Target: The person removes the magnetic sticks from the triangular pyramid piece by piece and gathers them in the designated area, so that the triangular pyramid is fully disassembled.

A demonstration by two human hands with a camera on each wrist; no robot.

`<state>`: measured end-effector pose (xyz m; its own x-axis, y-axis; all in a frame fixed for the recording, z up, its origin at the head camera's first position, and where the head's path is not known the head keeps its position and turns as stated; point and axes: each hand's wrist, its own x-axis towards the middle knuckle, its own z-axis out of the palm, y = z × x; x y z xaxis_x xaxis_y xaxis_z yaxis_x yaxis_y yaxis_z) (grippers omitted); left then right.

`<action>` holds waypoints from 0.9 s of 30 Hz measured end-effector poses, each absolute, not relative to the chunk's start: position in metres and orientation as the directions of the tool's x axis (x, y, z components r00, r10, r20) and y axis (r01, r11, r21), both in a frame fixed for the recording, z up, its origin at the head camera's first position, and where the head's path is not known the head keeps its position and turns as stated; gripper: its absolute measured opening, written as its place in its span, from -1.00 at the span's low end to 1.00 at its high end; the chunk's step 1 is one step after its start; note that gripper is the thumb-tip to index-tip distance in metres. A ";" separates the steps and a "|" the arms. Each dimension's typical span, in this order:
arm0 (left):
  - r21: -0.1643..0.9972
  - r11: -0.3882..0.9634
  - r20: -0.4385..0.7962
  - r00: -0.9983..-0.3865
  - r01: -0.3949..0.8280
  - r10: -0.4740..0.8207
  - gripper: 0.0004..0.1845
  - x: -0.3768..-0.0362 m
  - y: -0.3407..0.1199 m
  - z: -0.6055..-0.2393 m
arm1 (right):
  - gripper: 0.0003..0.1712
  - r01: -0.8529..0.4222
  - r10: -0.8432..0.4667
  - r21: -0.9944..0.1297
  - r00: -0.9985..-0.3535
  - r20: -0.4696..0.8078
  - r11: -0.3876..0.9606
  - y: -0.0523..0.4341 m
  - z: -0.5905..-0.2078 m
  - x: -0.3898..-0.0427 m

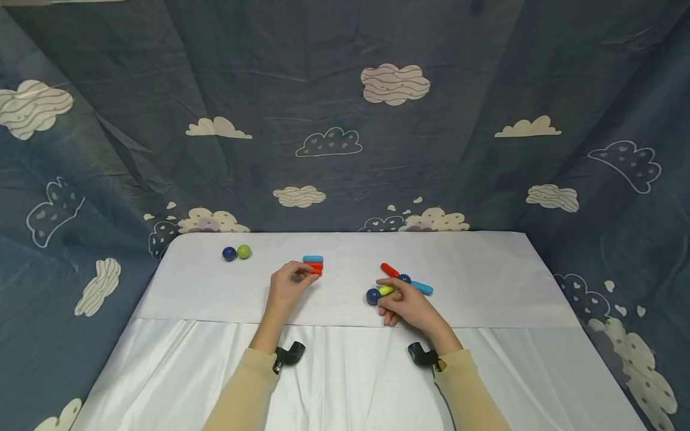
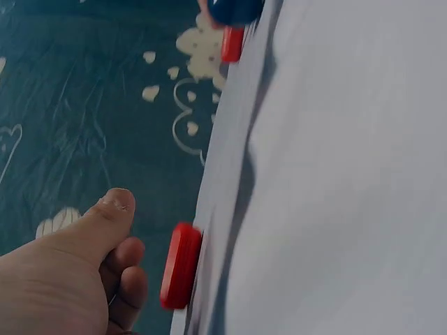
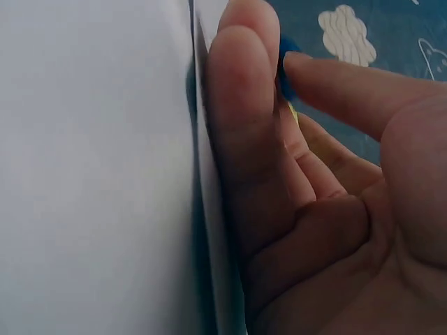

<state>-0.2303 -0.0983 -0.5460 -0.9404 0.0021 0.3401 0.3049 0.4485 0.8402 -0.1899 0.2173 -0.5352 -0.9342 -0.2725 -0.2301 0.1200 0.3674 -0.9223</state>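
My left hand is at a small group of short sticks, one light blue and behind its fingertips two red. In the left wrist view a red stick lies on the table just beside the bent fingers, a narrow gap between. My right hand has thumb and index finger around a yellow-green stick, with a navy ball at its left end. Past the knuckles sit another navy ball, a red stick and a light blue stick. The right wrist view mostly hides the yellow-green stick behind fingers.
A navy ball and a green ball stand side by side at the table's back left. White cloth covers the table. A dark cloud-patterned curtain hangs behind and on both sides.
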 end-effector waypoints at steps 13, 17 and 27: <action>0.836 0.428 0.214 -0.922 0.344 0.322 -0.66 -0.200 -0.034 -0.545 | -0.59 0.174 -0.145 -0.892 -0.956 -0.255 0.418 0.216 -0.532 -0.191; 0.832 0.454 0.143 -0.914 0.318 0.379 -0.60 -0.196 -0.023 -0.545 | -0.60 0.149 -0.169 -0.899 -0.957 -0.236 0.411 0.208 -0.532 -0.189; 0.826 0.483 0.114 -0.925 0.291 0.363 -0.68 -0.192 -0.017 -0.543 | -0.60 0.139 -0.192 -0.908 -0.954 -0.230 0.396 0.200 -0.534 -0.189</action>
